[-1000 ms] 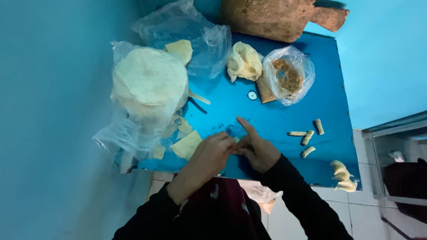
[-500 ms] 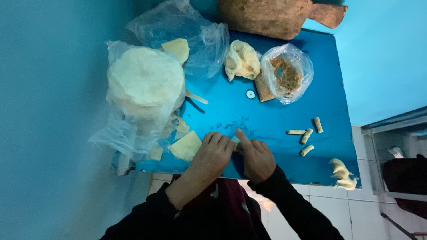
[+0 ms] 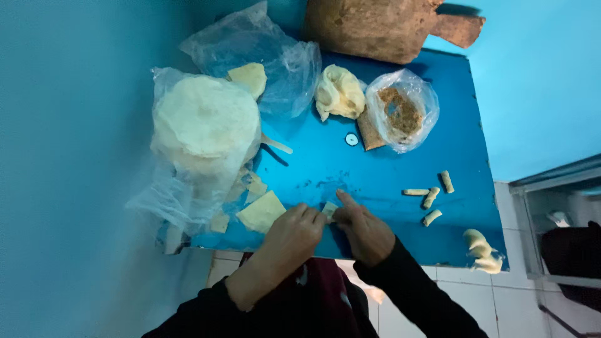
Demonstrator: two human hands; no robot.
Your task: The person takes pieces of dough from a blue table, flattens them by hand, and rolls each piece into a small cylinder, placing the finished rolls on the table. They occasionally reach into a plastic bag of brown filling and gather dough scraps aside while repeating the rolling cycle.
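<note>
dough piece pinched between left hand and right hand.

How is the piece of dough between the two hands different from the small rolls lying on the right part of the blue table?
The dough piece is pinched between the left hand and the right hand; the small rolls lie untouched. The dough piece is mostly hidden by fingers, while the rolls show fully as thin cylinders. Both look pale and rest on the blue table.

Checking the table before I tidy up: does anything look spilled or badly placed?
Two dough twists lie at the table's near right corner, partly over its edge. Small crumbs dot the middle. Nothing else stands out.
</note>
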